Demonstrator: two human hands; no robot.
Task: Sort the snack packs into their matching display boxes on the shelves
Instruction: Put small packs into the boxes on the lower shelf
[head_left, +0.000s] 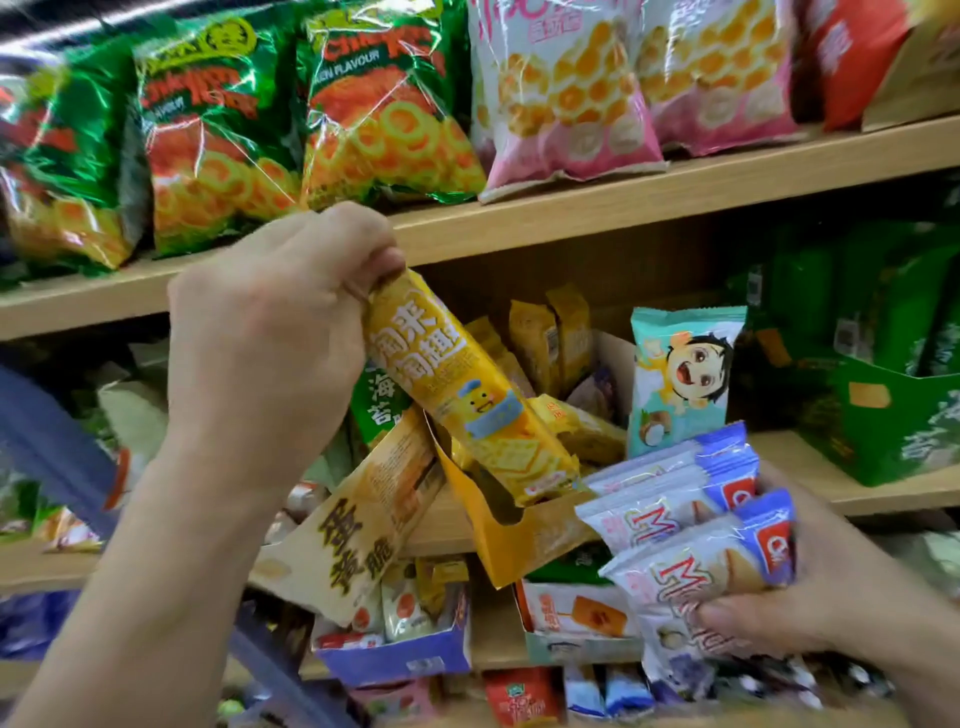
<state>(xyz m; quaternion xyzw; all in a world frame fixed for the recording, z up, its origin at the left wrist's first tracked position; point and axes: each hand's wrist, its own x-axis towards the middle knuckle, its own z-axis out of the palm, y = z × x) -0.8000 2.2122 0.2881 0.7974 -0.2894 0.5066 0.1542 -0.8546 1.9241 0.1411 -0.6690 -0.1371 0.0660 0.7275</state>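
Head view: the left hand (270, 332) pinches the top end of a yellow cracker pack (457, 395), fingers curled tight on the crimped seal; the pack's long axis slants from that hand at upper left down to the right, and its lower end sits just inside the open top of the yellow display box (519, 545), which stands tilted on the middle shelf (810, 462); more packs of the same yellow stand upright farther back in that box. The box lies directly below and right of the left hand, so this hand is plainly the nearer one, and the pack probably needs to slide on along its own slant to seat.

The right hand (831, 587), low at the near right, grips a fanned stack of white-and-purple packs (691, 519), thumb under and fingers round their right ends; the stack's left corners are just beside the box's right wall.

A brown carton (358, 530) leans against the box's left side; a teal pack with a cartoon face (680, 379) stands upright behind the stack; a green display box (893, 431) sits far right. Above, the upper shelf board (623, 202) carries green ring-snack bags (374, 104) and pink bags (561, 93); room over the box is tight.
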